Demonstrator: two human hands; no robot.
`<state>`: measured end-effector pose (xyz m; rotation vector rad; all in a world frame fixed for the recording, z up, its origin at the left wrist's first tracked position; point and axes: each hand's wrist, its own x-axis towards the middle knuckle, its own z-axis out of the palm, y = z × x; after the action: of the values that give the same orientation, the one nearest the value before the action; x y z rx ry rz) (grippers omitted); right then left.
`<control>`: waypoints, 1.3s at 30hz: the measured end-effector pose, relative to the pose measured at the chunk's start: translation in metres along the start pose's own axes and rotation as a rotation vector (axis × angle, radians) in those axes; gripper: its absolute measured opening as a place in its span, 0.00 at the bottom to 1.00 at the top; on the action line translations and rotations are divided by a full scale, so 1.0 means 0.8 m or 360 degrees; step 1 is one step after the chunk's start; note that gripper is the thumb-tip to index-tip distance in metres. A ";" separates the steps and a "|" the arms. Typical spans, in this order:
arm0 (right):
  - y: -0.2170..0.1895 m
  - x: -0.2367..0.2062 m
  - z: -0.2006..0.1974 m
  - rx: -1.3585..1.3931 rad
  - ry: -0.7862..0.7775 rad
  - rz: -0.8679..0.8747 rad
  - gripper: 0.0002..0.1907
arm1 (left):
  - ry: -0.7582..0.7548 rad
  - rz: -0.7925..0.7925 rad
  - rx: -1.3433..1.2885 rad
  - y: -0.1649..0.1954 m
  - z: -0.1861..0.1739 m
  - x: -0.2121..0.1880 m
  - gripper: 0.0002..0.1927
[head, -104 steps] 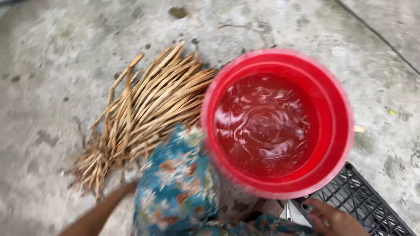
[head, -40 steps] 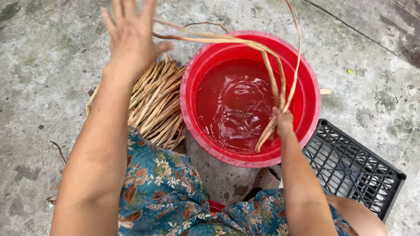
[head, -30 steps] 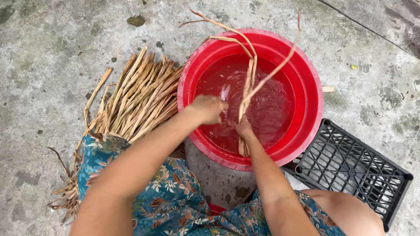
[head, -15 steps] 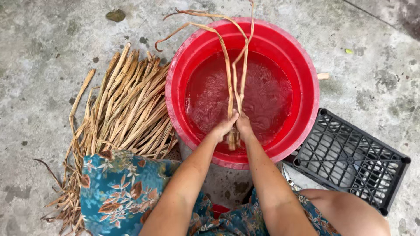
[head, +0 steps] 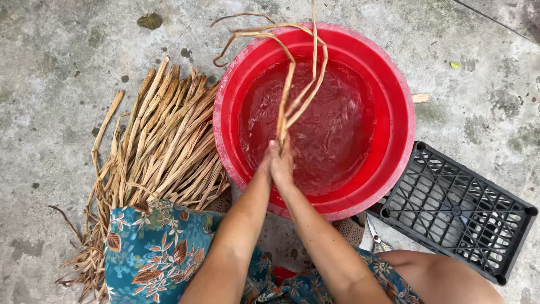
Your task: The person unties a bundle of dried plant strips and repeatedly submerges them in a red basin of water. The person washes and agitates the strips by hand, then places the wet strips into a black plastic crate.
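Two hands, left (head: 269, 163) and right (head: 283, 164), clamped on strands (head: 292, 95) over basin (head: 394, 84); brittle strands may snap, water may slop out.

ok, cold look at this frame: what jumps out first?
The big red basin of water, upper centre, dominates the view. Over it both hands, left hand and right hand, are pressed together in a grip on a few long dried stalks that arch up over the far rim. A pile of the same dried stalks lies left, a black plastic crate right.
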<state>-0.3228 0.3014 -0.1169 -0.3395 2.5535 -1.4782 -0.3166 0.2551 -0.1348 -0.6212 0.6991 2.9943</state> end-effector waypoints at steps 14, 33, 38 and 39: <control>0.013 0.022 0.018 0.0210 -0.0212 0.0240 0.22 | 0.0620 -0.0138 0.0445 0.033 0.038 0.018 0.35; 0.047 0.063 -0.094 0.0373 -0.0153 0.0674 0.28 | 0.0507 -0.0366 0.0794 -0.014 0.057 0.018 0.21; 0.059 0.087 -0.133 0.0714 -0.0149 0.0794 0.35 | 0.0550 -0.0339 0.1913 -0.007 0.073 0.014 0.20; 0.059 0.090 -0.132 0.0665 -0.0081 0.0809 0.37 | 0.0578 -0.0458 0.2106 -0.007 0.074 0.009 0.20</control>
<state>-0.4248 0.3911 -0.1082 0.3025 2.0016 -1.6903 -0.3449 0.2847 -0.0912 -0.9416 2.0159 1.5569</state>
